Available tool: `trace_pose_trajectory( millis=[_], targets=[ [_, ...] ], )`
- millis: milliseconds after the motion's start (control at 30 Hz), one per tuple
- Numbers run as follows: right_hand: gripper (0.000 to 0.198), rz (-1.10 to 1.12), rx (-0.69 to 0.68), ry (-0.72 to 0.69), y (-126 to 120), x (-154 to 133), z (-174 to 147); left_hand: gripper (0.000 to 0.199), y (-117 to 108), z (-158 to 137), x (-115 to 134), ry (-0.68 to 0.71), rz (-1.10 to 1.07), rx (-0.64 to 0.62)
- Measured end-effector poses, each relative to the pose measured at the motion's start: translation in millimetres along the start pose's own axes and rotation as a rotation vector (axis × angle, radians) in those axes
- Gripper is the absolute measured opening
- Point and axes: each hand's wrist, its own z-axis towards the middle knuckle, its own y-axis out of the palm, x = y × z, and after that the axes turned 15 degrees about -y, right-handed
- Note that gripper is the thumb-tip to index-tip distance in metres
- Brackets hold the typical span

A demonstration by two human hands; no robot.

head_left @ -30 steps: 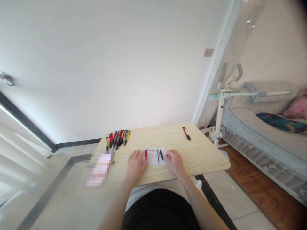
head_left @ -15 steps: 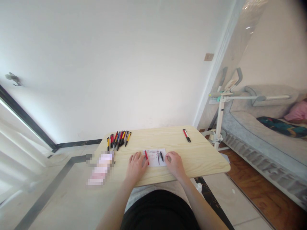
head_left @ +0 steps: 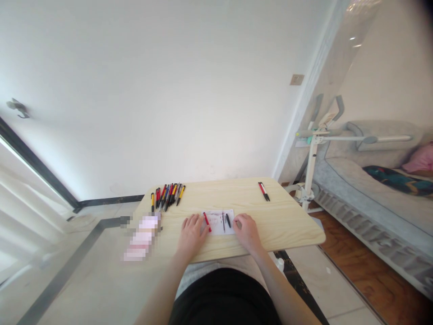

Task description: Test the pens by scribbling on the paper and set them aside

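Observation:
A white sheet of paper (head_left: 216,229) with dark scribbles lies near the front edge of the table. On its left side rests a red pen barrel (head_left: 207,222), slanted. A thin dark refill (head_left: 223,223) and a short black pen part (head_left: 228,220) lie side by side towards its right. My left hand (head_left: 192,232) lies flat with fingers apart at the paper's left edge, thumb close to the red barrel. At the right edge my right hand (head_left: 246,231) is curled, thumb and fingertips together; whatever they may pinch is too small to make out.
Several pens (head_left: 168,196) in red, yellow, black and blue lie at the table's back left. Two pens (head_left: 264,191) lie at the back right of the pale wooden table (head_left: 287,225). A blurred pinkish item (head_left: 144,237) is at the left edge. White exercise equipment (head_left: 311,162) and a sofa stand right.
The view has shifted very slightly. Both hands and the pen parts on the paper stay in the same places.

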Motion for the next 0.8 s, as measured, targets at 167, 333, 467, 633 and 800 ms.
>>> trace_pose_trajectory(
  millis=[167, 333, 467, 633, 800],
  targets=[
    [0.012, 0.017, 0.002, -0.007, 1.7, 1.8, -0.1, 0.039, 1.7, 0.4, -1.6, 0.007, 0.015, -0.006],
    [0.011, 0.030, 0.016, -0.009, 2.2, 3.0, -0.5, 0.037, 1.4, 0.3, -1.5, 0.009, 0.011, -0.003],
    [0.011, 0.036, 0.013, -0.012, 1.2, 2.4, -0.7, 0.037, -0.9, -0.3, -0.3, 0.020, -0.003, -0.003],
    [0.012, 0.033, 0.004, -0.010, 0.0, 1.6, -1.1, 0.034, 0.2, 0.1, -1.3, 0.002, -0.003, -0.003],
    [0.012, 0.006, -0.007, 0.001, 1.5, 2.3, -1.5, 0.035, 2.3, 0.8, -2.8, 0.008, -0.006, -0.004]
  ],
)
